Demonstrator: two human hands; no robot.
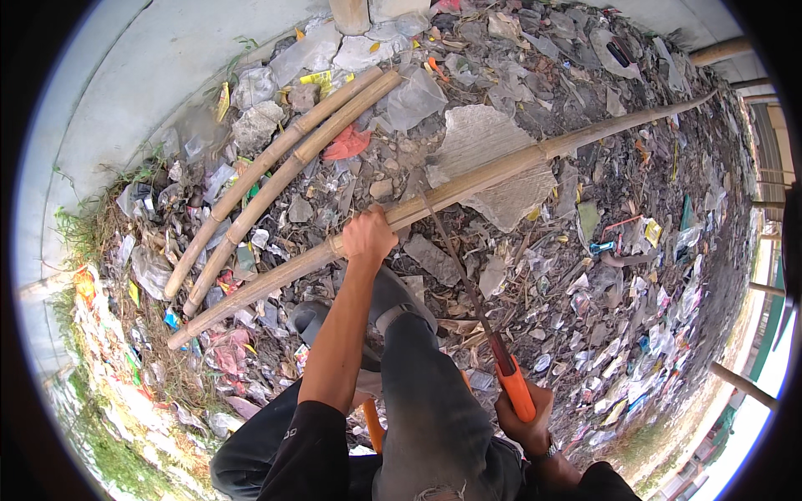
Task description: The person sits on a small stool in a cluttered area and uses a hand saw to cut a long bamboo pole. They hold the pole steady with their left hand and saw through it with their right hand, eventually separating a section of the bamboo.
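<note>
A long bamboo pole (493, 174) runs slantwise from the lower left to the far right. My left hand (368, 235) is closed round it, left of the middle. In my right hand (530, 420) is the orange handle of a hand saw (459, 265), held low on the right. The saw's thin dark blade slants up and left to the pole, and its tip end lies across the bamboo a little right of my left hand. Whether the teeth have bitten into the bamboo cannot be made out. One boot (404, 302) is just under the pole, close to my left hand.
Two shorter bamboo lengths (266, 189) lie side by side at the upper left. A flat broken concrete slab (480, 134) lies beneath the pole. Plastic scraps, stones and rubble cover the ground. A pale wall (109, 108) curves along the left. Posts stand at the right edge.
</note>
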